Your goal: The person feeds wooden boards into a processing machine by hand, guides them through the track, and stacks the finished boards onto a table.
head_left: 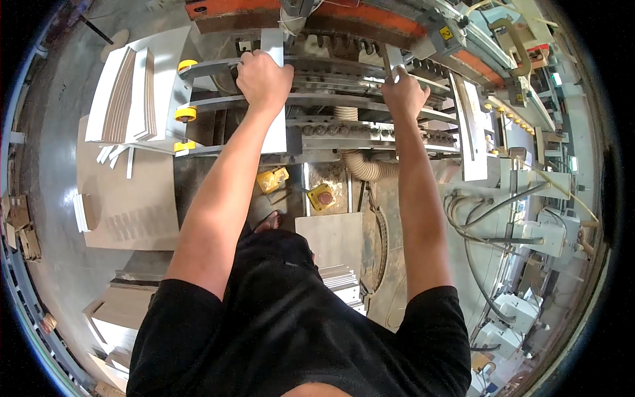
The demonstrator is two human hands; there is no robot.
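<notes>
My left hand [263, 81] is closed on a long white board [275, 135] that lies crosswise over the metal rails of a machine. Its fingers curl at the board's left edge and the thumb points right. My right hand [405, 96] is closed around a second, narrower-looking pale board [394, 55]; the forearm hides most of that board's near part. Farther right, another white board with a brown edge [471, 126] rests across the same rails [344, 99], touched by neither hand.
Yellow rollers [186, 114] end the rails on the left. Beyond them stands a stack of white boards [119, 99]. An orange machine beam [370, 20] spans the far side. Below are a yellow box with a red button [322, 197], a ribbed hose [370, 165] and looped cables [473, 228].
</notes>
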